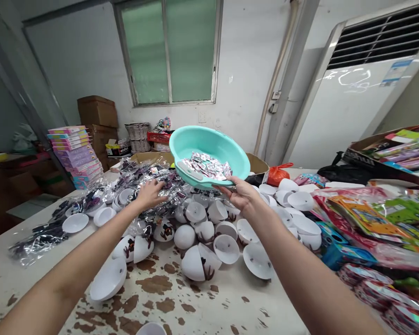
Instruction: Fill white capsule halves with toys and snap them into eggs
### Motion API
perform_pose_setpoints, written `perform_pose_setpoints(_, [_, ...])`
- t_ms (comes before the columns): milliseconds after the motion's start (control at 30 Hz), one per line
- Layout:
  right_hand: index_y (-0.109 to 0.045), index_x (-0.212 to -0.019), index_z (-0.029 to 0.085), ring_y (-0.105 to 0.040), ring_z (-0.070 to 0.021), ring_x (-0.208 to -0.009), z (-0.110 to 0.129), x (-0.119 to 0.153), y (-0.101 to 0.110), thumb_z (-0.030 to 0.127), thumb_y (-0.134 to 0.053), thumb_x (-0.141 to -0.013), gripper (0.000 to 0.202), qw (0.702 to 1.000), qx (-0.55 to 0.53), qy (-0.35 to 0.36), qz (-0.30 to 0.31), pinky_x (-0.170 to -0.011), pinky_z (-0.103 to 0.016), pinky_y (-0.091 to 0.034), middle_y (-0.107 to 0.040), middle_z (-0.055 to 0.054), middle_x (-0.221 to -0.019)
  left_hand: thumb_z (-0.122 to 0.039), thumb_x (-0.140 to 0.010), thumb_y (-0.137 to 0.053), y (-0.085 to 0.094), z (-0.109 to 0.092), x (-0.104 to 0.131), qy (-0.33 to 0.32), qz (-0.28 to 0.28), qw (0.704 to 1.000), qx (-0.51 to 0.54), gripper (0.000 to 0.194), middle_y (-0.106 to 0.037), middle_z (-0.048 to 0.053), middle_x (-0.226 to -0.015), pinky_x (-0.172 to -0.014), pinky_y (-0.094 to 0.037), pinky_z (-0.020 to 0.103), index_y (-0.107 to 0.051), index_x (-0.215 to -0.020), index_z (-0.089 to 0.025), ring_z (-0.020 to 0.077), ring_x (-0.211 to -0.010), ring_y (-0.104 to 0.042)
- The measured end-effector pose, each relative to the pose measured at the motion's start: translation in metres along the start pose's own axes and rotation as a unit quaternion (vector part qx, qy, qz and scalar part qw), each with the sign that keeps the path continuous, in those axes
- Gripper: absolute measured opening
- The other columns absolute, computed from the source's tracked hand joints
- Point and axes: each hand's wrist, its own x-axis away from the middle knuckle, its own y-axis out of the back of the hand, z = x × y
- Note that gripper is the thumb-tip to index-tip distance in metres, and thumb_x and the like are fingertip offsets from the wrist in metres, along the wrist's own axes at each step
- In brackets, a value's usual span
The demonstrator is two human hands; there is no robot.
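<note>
A turquoise basin is raised and tilted above the pile, with small printed packets inside it. My right hand grips its near rim, thumb on top and fingers beneath. To the left, my left hand reaches over clear plastic bags of dark items, its fingers apart and nothing visibly held. Beneath and around both hands lie many white plastic half shells, some with brown drip-like marks. One closed white egg shape rests near the middle of the table.
Stacked colourful boxes and brown cartons stand at the back left. Coloured packages and blue boxes cover the right side. A red bag lies behind the shells. The white table has brown patches.
</note>
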Motion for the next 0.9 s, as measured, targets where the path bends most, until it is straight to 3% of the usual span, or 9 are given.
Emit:
perform_pose_setpoints(67, [-0.057, -0.113, 0.009, -0.072, -0.0207, -0.081, 0.013, 0.003, -0.003, 0.002, -0.051, -0.092, 0.024, 1.0, 0.004, 0.006, -0.001, -0.056, -0.031, -0.066, -0.07, -0.011, -0.097, -0.07, -0.084, -0.045, -0.006, -0.02, -0.024, -0.012, -0.013, 1.0, 0.011, 0.073, -0.026, 0.011, -0.157, -0.11, -0.024, 0.063, -0.031, -0.147, -0.037, 0.042, -0.142, -0.022])
perform_pose_setpoints(133, [-0.058, -0.111, 0.008, -0.072, -0.0237, -0.084, 0.019, 0.004, -0.003, 0.001, -0.051, -0.091, 0.023, 1.0, 0.009, 0.013, -0.008, -0.055, -0.032, -0.066, -0.07, -0.013, -0.098, -0.079, -0.079, -0.041, -0.018, -0.038, -0.048, -0.017, -0.002, 1.0, 0.019, 0.082, -0.02, 0.011, -0.161, -0.107, -0.015, 0.074, -0.029, -0.149, -0.038, 0.0489, -0.144, -0.013])
perform_pose_setpoints(200, [-0.058, -0.109, 0.007, -0.073, -0.0254, -0.087, 0.02, 0.003, 0.0, 0.0, -0.051, -0.09, 0.021, 1.0, 0.014, 0.016, -0.019, -0.054, -0.031, -0.065, -0.069, -0.015, -0.1, -0.084, -0.074, -0.043, -0.033, -0.051, -0.064, -0.027, 0.022, 0.999, 0.02, 0.086, -0.03, 0.013, -0.157, -0.101, -0.009, 0.081, -0.036, -0.146, -0.039, 0.0542, -0.142, -0.013])
perform_pose_setpoints(300, [-0.057, -0.106, 0.006, -0.072, -0.0259, -0.09, 0.021, -0.003, 0.007, -0.002, -0.05, -0.089, 0.02, 0.999, 0.017, 0.018, -0.038, -0.054, -0.029, -0.065, -0.068, -0.016, -0.101, -0.082, -0.071, -0.05, -0.052, -0.058, -0.071, -0.058, 0.054, 0.997, 0.007, 0.077, -0.054, 0.013, -0.139, -0.101, -0.002, 0.081, -0.055, -0.134, -0.037, 0.0532, -0.139, -0.02])
perform_pose_setpoints(467, [-0.058, -0.104, 0.011, -0.072, -0.0194, -0.083, 0.034, -0.01, 0.021, -0.001, -0.05, -0.09, 0.02, 0.998, 0.008, 0.042, -0.052, -0.065, -0.032, -0.066, -0.07, -0.009, -0.097, -0.07, -0.065, -0.068, -0.072, -0.051, -0.044, -0.104, 0.092, 0.99, -0.008, 0.059, -0.067, 0.009, -0.121, -0.106, -0.01, 0.074, -0.069, -0.112, -0.035, 0.0466, -0.132, -0.037])
perform_pose_setpoints(600, [-0.059, -0.101, 0.013, -0.071, -0.0169, -0.075, 0.042, -0.011, 0.034, -0.001, -0.051, -0.09, 0.02, 0.997, 0.002, 0.054, -0.054, -0.065, -0.033, -0.067, -0.07, -0.006, -0.091, -0.066, -0.07, -0.067, -0.064, -0.045, -0.028, -0.087, 0.079, 0.993, 0.0, 0.059, -0.066, 0.012, -0.12, -0.103, -0.024, 0.07, -0.065, -0.118, -0.032, 0.0439, -0.12, -0.05])
perform_pose_setpoints(700, [-0.059, -0.101, 0.013, -0.071, -0.0179, -0.073, 0.043, -0.012, 0.04, -0.001, -0.052, -0.09, 0.019, 0.997, 0.003, 0.059, -0.055, -0.06, -0.033, -0.067, -0.07, -0.006, -0.086, -0.061, -0.087, -0.046, -0.044, -0.057, -0.044, -0.072, 0.026, 0.997, 0.019, 0.054, -0.063, 0.015, -0.124, -0.105, -0.029, 0.062, -0.057, -0.129, -0.027, 0.0403, -0.122, -0.049])
perform_pose_setpoints(800, [-0.059, -0.101, 0.012, -0.071, -0.0188, -0.071, 0.043, -0.014, 0.042, -0.001, -0.051, -0.091, 0.018, 0.996, 0.011, 0.066, -0.057, -0.054, -0.031, -0.066, -0.071, -0.007, -0.084, -0.068, -0.087, -0.04, -0.026, -0.085, -0.08, -0.081, -0.018, 0.995, 0.052, 0.068, -0.036, 0.012, -0.153, -0.111, -0.024, 0.06, -0.037, -0.145, -0.033, 0.0405, -0.141, -0.027])
perform_pose_setpoints(900, [-0.059, -0.101, 0.009, -0.071, -0.0199, -0.068, 0.045, -0.016, 0.045, -0.001, -0.049, -0.092, 0.017, 0.995, 0.028, 0.073, -0.062, -0.05, -0.029, -0.065, -0.071, -0.01, -0.084, -0.082, -0.074, -0.047, -0.025, -0.114, -0.117, -0.08, -0.004, 0.993, 0.085, 0.09, -0.014, 0.007, -0.163, -0.11, -0.017, 0.07, -0.022, -0.15, -0.04, 0.0476, -0.145, -0.011])
